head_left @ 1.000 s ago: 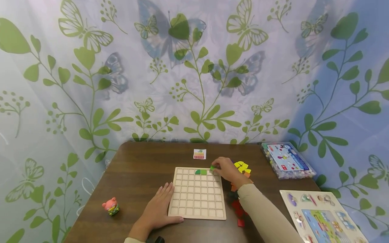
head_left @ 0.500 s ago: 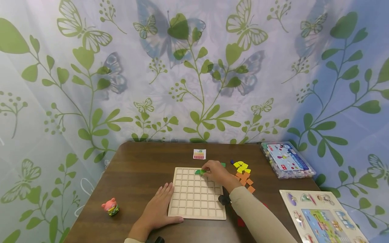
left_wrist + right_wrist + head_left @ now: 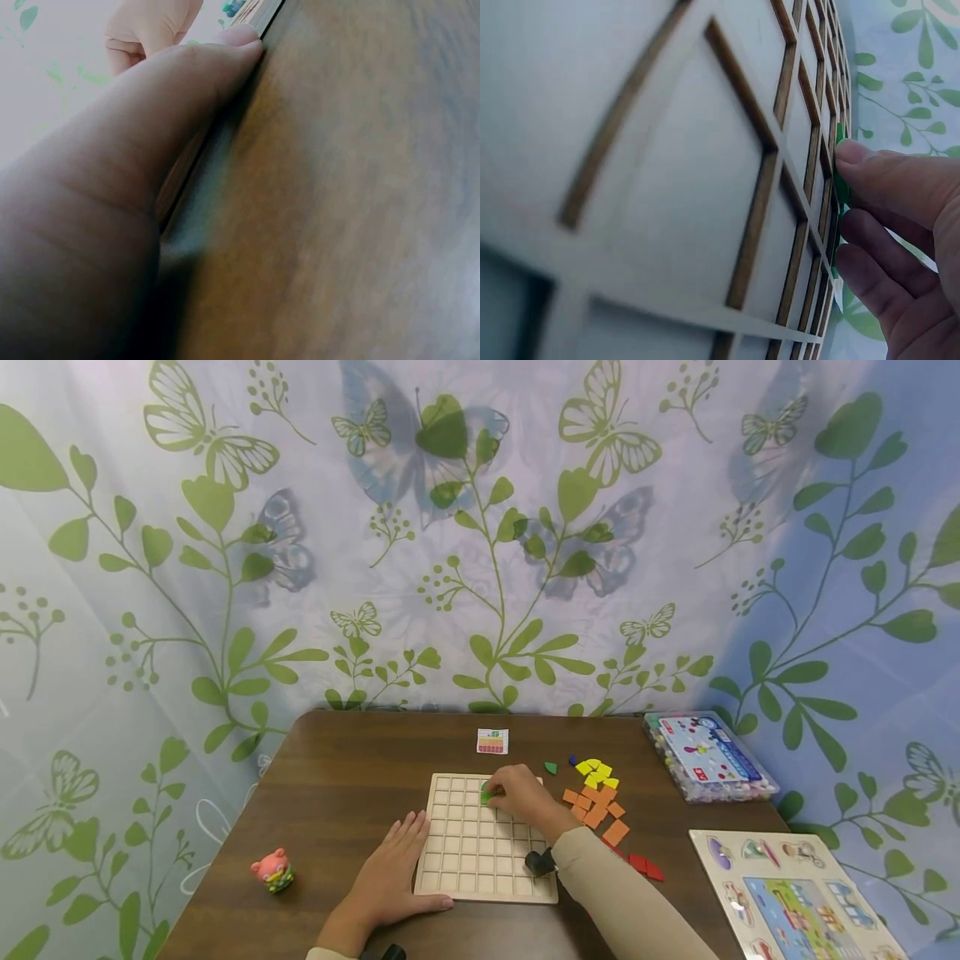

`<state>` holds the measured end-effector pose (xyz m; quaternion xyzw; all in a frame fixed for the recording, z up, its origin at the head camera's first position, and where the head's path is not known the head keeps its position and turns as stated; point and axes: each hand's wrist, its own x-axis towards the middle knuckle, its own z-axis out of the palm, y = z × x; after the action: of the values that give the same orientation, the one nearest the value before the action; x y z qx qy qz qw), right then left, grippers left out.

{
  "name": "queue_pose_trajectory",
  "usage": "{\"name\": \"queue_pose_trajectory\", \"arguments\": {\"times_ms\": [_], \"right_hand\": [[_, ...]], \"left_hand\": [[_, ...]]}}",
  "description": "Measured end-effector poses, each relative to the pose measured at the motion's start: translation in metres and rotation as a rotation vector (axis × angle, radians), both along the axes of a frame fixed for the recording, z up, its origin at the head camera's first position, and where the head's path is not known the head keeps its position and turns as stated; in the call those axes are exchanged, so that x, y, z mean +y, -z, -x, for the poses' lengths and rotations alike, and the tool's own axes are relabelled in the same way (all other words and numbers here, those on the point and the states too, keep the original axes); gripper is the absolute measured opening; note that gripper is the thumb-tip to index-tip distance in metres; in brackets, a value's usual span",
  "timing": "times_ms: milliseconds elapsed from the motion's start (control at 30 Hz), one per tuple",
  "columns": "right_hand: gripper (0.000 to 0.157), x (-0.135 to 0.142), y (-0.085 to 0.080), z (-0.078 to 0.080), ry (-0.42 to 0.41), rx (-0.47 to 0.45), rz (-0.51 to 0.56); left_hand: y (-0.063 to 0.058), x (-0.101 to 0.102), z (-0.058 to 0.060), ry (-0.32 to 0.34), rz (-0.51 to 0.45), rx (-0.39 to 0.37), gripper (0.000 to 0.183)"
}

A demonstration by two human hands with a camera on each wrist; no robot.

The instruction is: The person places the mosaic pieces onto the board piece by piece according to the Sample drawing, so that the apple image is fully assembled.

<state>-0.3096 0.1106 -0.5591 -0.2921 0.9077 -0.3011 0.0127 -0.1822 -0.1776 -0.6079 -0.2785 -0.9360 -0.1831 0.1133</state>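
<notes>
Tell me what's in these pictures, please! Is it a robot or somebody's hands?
No robot, just a person's bare left hand and bare right hand. The big picture comes from a camera on the person's head, looking forward and down. The two close-ups come from a camera on each wrist.

On the dark brown table lies a pale wooden square board with a grid of little compartments. To its right are small flat yellow pieces, orange pieces and red pieces. There is also a pink toy figure, a clear plastic box, a small white printed card and a wooden picture board.

The left hand rests beside the square board, its fingers straight. The right hand pinches a small green piece at the board's far side.
</notes>
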Motion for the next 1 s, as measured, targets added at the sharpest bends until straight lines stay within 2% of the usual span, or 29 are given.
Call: {"name": "queue_pose_trajectory", "arguments": {"times_ms": [333, 533, 667, 900, 1000], "right_hand": [[0.014, 0.000, -0.003, -0.003, 0.027, -0.033, 0.018], [0.017, 0.007, -0.008, 0.001, 0.046, -0.028, -0.004], [0.018, 0.020, -0.011, 0.006, 0.114, -0.012, -0.015], [0.022, 0.051, -0.006, 0.018, 0.312, -0.028, 0.011], [0.027, 0.062, -0.001, 0.021, 0.371, -0.017, -0.003]], "left_hand": [[-0.001, 0.000, 0.001, -0.003, 0.011, -0.024, 0.125], [0.000, -0.001, 0.003, -0.009, 0.019, -0.047, 0.127], [0.000, -0.001, 0.003, -0.019, 0.012, -0.061, 0.127], [0.001, -0.001, 0.002, -0.010, 0.001, -0.047, 0.127], [0.001, -0.001, 0.002, -0.002, 0.010, -0.036, 0.127]]}}
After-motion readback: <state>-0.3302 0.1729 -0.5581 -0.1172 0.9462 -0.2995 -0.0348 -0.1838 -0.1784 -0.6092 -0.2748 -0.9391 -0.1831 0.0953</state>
